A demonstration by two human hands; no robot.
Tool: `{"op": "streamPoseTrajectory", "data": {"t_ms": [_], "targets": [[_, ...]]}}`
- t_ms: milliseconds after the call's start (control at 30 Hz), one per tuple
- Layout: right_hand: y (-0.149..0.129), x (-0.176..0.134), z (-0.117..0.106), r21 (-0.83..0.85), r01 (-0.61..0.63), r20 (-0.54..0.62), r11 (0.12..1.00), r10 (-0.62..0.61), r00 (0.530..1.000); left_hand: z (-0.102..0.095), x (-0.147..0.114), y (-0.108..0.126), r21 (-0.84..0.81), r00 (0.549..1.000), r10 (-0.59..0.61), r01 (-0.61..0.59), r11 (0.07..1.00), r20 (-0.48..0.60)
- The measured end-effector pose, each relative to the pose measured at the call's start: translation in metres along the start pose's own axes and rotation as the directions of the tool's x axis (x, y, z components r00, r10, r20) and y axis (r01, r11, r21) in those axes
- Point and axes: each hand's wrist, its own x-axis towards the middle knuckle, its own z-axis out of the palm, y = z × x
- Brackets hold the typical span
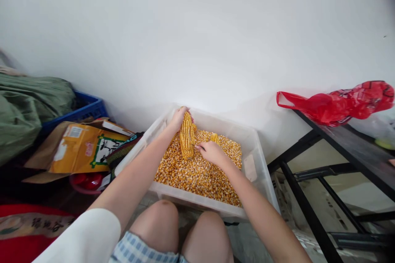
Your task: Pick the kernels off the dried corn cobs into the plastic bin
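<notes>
A yellow corn cob (186, 137) leans lengthwise above loose kernels, with a dark gap between its rows. My left hand (179, 118) is closed around its far upper end. Beside the cob's lower right side is my right hand (212, 152), its fingers pinched together near the rows. A small dark strip shows at those fingers, too small to name. Just behind my right hand another corn cob (215, 138) lies partly hidden. Many loose corn kernels (197, 176) fill the bottom of a translucent plastic bin (261, 158) in front of my knees.
A white wall rises behind the bin. On the left are an open cardboard box (77, 148), a blue crate (92, 109) and a green cloth-like cover (33, 107). A black metal-framed rack (304, 213) with a red plastic bag (342, 102) stands on the right.
</notes>
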Motion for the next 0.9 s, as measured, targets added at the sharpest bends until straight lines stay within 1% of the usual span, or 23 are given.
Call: {"op": "streamPoseTrajectory", "data": {"t_ms": [233,433,567,700,800,900], "targets": [[0.001,0.001,-0.001,-0.049,-0.017,-0.01,0.999,0.016,1.0,-0.004,0.006,-0.005,-0.022,1.0,-0.002,0.002,1.0,0.011],[0.003,0.001,0.001,-0.067,0.005,-0.031,0.998,-0.007,0.999,-0.002,0.004,-0.003,-0.02,1.0,-0.001,0.001,1.0,0.003],[0.003,0.001,0.002,-0.099,0.011,-0.021,0.995,-0.013,1.0,0.0,0.002,-0.003,-0.04,1.0,0.014,-0.014,0.999,-0.008],[-0.001,0.0,0.005,-0.139,0.019,-0.018,0.99,-0.022,1.0,0.002,0.002,-0.005,-0.04,0.997,0.048,-0.051,0.998,-0.061],[-0.004,0.001,0.009,-0.186,0.033,-0.023,0.982,-0.038,0.999,0.002,0.003,-0.007,-0.027,0.988,0.069,-0.073,0.997,-0.142],[-0.005,0.002,0.012,-0.238,0.062,-0.014,0.969,-0.067,0.998,0.003,0.005,-0.009,0.005,0.977,0.067,-0.068,0.998,-0.201]]}}
